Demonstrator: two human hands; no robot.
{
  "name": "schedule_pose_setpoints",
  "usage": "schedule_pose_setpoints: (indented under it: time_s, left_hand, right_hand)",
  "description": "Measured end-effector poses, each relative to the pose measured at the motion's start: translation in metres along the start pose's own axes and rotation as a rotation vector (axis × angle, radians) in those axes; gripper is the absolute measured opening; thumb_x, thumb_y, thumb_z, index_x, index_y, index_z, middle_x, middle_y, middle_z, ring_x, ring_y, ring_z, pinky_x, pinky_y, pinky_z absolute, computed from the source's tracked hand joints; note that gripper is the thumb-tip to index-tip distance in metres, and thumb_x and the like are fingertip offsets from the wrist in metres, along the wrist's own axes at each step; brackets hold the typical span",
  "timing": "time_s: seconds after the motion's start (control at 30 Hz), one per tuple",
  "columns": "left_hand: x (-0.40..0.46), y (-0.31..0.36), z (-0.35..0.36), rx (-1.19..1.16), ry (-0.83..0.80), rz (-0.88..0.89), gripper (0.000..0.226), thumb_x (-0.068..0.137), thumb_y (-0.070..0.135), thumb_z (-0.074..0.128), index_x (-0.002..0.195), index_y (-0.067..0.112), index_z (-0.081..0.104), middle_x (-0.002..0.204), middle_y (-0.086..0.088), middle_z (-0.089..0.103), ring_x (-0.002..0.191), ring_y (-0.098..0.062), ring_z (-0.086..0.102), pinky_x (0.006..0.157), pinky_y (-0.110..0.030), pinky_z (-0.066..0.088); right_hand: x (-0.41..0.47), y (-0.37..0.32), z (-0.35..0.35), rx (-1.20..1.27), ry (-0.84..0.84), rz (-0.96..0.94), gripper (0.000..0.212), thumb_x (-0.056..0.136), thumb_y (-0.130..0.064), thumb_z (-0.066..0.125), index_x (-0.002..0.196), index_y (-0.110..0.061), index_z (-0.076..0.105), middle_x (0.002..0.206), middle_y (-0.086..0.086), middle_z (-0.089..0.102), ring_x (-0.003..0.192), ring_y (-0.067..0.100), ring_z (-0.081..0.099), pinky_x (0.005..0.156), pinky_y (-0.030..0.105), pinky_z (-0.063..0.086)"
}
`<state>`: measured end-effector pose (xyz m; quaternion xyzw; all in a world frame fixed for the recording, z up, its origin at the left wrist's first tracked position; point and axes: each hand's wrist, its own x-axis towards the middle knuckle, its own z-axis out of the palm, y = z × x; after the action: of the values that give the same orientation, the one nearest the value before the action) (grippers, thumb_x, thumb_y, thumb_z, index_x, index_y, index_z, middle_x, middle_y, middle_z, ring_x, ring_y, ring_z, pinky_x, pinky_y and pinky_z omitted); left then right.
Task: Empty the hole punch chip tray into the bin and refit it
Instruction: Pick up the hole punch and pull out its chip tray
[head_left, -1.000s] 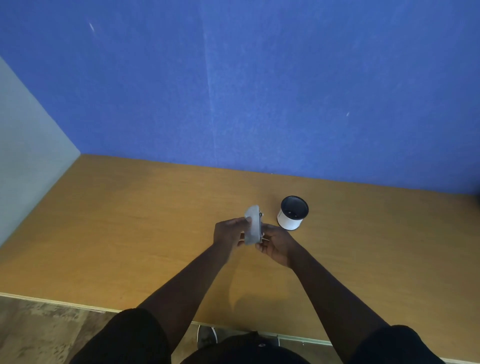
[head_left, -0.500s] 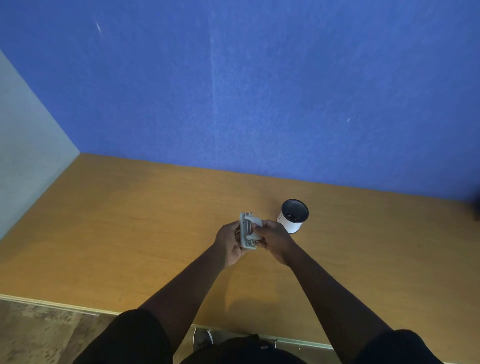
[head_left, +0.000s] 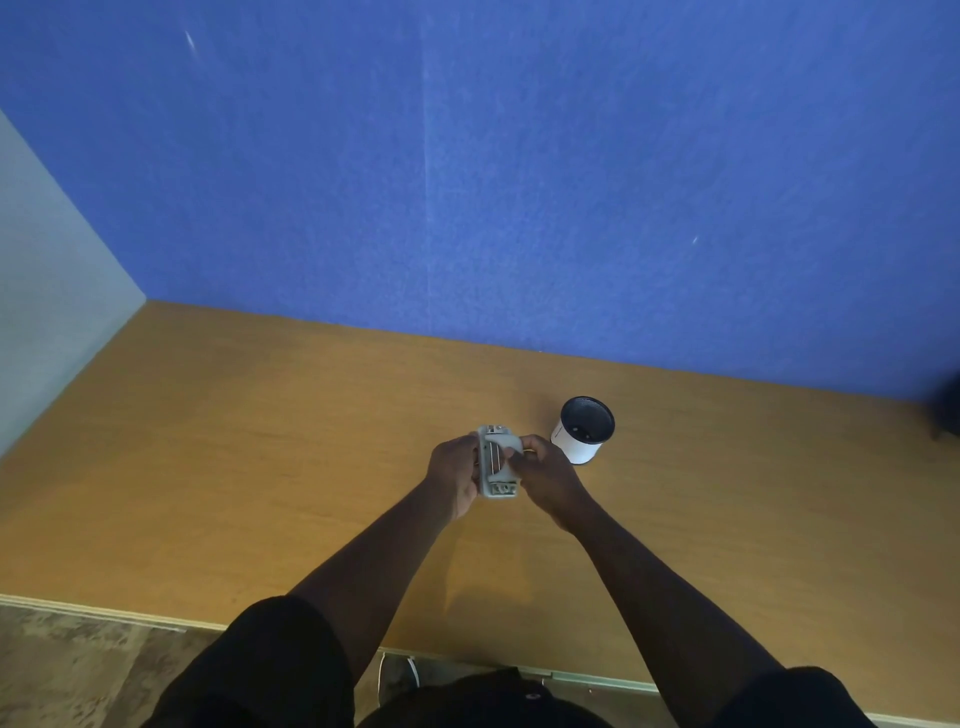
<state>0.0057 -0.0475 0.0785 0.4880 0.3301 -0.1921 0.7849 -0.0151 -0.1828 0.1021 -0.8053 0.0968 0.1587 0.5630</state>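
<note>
The hole punch (head_left: 497, 464) is held above the desk (head_left: 218, 467), gripped on one side by the left hand (head_left: 456, 475), fingers clamped on its edge. Its long axis runs away from the body, underside turned up. The right hand (head_left: 546, 475) is closed on its other side. The bin (head_left: 584, 429) is seen just beside, upright.

Matt grey hole punch (head_left: 497, 465), smooth wooden desk (head_left: 260, 457), felt-like wall (head_left: 519, 182)
</note>
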Motion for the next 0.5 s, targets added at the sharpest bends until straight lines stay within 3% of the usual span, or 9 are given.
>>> schedule_pose_setpoints:
  time_s: [0.2,0.33,0.4,0.5]
  left_hand:
    - [0.004,0.000,-0.003,-0.028,-0.040,0.024,0.028,0.095,0.011,0.048,0.077,0.006,0.069,0.052,-0.004,0.066,0.040,-0.015,0.061,0.043,-0.026,0.052]
    - [0.002,-0.003,-0.010,-0.052,-0.178,0.013,0.037,0.092,0.005,0.045,0.075,0.006,0.077,0.070,-0.012,0.073,0.060,-0.022,0.069,0.058,-0.032,0.059]
    - [-0.001,-0.003,-0.015,-0.082,-0.265,0.002,0.029,0.090,-0.001,0.043,0.092,0.002,0.073,0.078,-0.015,0.074,0.069,-0.025,0.071,0.065,-0.033,0.060]
    - [-0.006,-0.003,-0.020,-0.123,-0.392,0.024,0.038,0.080,-0.018,0.046,0.106,-0.002,0.067,0.090,-0.018,0.074,0.082,-0.028,0.072,0.073,-0.036,0.061]
  right_hand:
    - [0.002,0.000,0.002,0.030,0.024,0.001,0.026,0.093,-0.026,0.057,0.112,-0.008,0.063,0.098,0.011,0.073,0.083,0.021,0.070,0.065,0.028,0.052]
    - [0.006,-0.006,0.002,-0.002,0.066,0.014,0.022,0.093,-0.026,0.056,0.105,-0.010,0.066,0.090,0.005,0.073,0.070,0.009,0.067,0.055,0.019,0.046]
    - [0.010,-0.008,0.002,-0.021,0.081,0.019,0.023,0.093,-0.026,0.056,0.102,-0.009,0.067,0.091,0.007,0.073,0.071,0.011,0.067,0.058,0.022,0.047]
    - [0.014,-0.012,0.003,-0.051,0.092,0.028,0.025,0.092,-0.026,0.057,0.103,-0.007,0.068,0.091,0.008,0.073,0.073,0.015,0.067,0.060,0.026,0.049]
